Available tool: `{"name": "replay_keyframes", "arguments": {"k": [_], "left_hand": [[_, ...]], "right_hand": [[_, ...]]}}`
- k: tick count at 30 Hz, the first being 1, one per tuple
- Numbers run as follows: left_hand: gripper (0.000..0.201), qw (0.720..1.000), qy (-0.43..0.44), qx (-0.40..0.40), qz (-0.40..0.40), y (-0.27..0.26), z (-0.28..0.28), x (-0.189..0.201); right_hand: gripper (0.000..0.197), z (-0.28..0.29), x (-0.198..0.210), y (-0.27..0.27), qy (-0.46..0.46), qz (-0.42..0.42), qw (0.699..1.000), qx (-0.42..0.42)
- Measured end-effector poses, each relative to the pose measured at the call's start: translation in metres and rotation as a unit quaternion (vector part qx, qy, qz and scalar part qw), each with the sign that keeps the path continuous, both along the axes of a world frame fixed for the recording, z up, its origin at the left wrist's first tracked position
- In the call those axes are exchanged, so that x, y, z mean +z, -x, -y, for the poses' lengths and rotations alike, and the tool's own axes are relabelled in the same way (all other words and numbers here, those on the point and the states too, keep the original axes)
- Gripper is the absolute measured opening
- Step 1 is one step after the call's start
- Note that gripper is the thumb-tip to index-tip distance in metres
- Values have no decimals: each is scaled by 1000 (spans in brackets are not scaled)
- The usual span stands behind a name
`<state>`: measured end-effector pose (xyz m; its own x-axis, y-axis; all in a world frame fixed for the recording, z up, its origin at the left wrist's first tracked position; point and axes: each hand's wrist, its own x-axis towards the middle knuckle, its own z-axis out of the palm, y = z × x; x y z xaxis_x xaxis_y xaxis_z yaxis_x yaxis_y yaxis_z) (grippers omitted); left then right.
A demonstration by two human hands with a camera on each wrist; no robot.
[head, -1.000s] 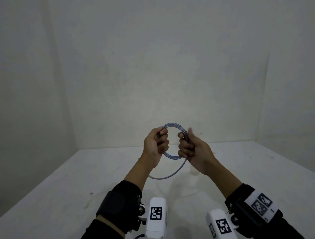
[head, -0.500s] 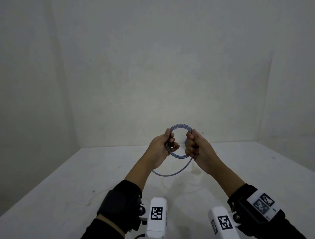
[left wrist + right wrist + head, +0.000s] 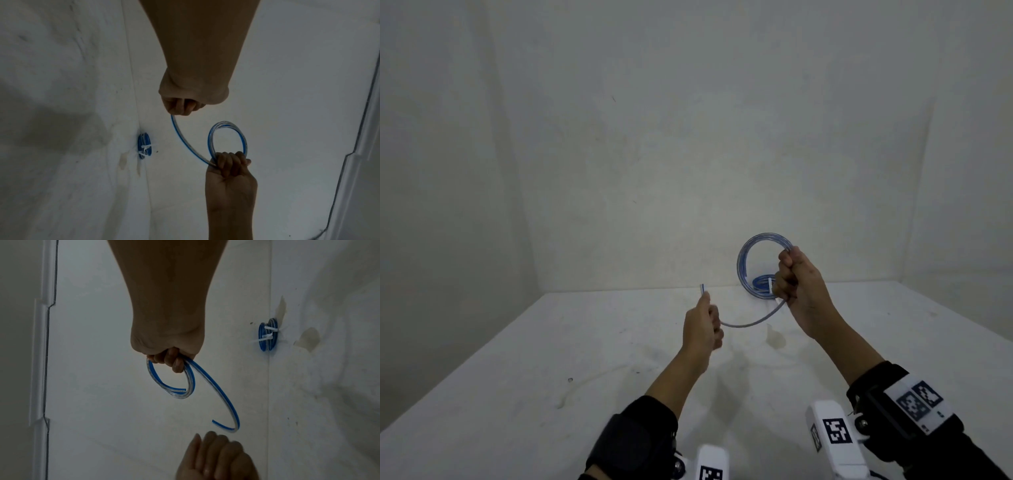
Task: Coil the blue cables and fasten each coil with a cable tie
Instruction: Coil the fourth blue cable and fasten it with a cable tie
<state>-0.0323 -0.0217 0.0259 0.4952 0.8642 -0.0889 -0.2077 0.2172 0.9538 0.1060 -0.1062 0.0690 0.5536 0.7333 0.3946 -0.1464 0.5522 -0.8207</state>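
My right hand (image 3: 792, 274) grips a blue cable coil (image 3: 748, 251) of a few loops, held upright above the white table (image 3: 551, 359). A free tail (image 3: 753, 322) curves down from the coil to my left hand (image 3: 703, 325), which holds it near its end; the tip (image 3: 702, 288) sticks up above the fingers. In the left wrist view the tail (image 3: 185, 141) leaves my left fist (image 3: 180, 105) and runs to the coil (image 3: 226, 138). In the right wrist view my right hand (image 3: 167, 358) holds the coil (image 3: 170, 386).
Finished blue coils (image 3: 760, 286) with white cable ties (image 3: 265, 335) lie at the table's back edge by the wall, behind my right hand. A stain (image 3: 775, 339) marks the table below the tail. White walls close in the back and both sides.
Both hands were together on the coil. My left hand has let go of the loops and moved left and down with the free end, while my right hand holds the coil alone.
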Motion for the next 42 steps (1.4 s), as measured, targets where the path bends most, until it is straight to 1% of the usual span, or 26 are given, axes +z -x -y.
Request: {"name": "replay_keyframes", "arguments": {"k": [1, 3, 4, 5, 8, 10, 12, 17, 19, 22, 28, 30, 32, 35, 37, 38, 40, 42], "left_hand": [[55, 998, 31, -37, -38, 1, 3, -4], [62, 983, 82, -113, -115, 1, 8, -5], [66, 979, 94, -126, -128, 1, 9, -5], [67, 982, 97, -121, -112, -2, 8, -5], [54, 994, 71, -78, 19, -7, 7, -3], [47, 993, 49, -44, 103, -8, 4, 0], [44, 989, 18, -17, 148, -8, 0, 3], [38, 982, -88, -19, 164, -1, -5, 6], [35, 979, -100, -41, 173, 2, -7, 8], [39, 974, -105, -95, 178, 5, -7, 10], [40, 967, -139, -166, 134, 13, -6, 14], [39, 966, -119, -190, 125, 15, -7, 15], [35, 962, -71, -227, 133, 19, -8, 17], [29, 946, -12, -290, 146, 25, -10, 22], [35, 935, 13, -319, 157, 27, -9, 24], [38, 929, 25, -332, 164, 28, -9, 24], [36, 920, 42, -352, 170, 30, -9, 24], [31, 922, 43, -350, 159, 32, -11, 22]], "right_hand": [[39, 0, 0, 0, -1, -5, 1000, 0], [40, 1, 0, 0, -1, -14, 1000, 4], [40, 1, 0, 0, -1, -19, 1000, 8], [41, 1, -1, 0, -1, -24, 1000, 12], [40, 1, -4, 2, -3, -30, 999, 29], [39, 1, -7, 3, 5, -29, 999, 42], [39, 1, -9, 4, 22, -27, 998, 61], [38, 1, -15, 9, 77, -9, 991, 109], [38, 0, -17, 10, 92, -4, 989, 119], [38, -2, -18, 10, 106, 9, 986, 128], [38, -2, -18, 6, 133, 25, 982, 133], [38, -1, -18, 5, 142, 23, 980, 138], [39, -1, -20, 3, 146, 12, 977, 153], [39, -1, -24, 3, 154, -19, 971, 181], [39, -2, -27, 4, 161, -29, 964, 207], [39, -2, -28, 4, 166, -30, 961, 221], [38, -4, -30, 5, 171, -24, 954, 244], [37, -4, -32, 7, 177, -8, 952, 249]]}}
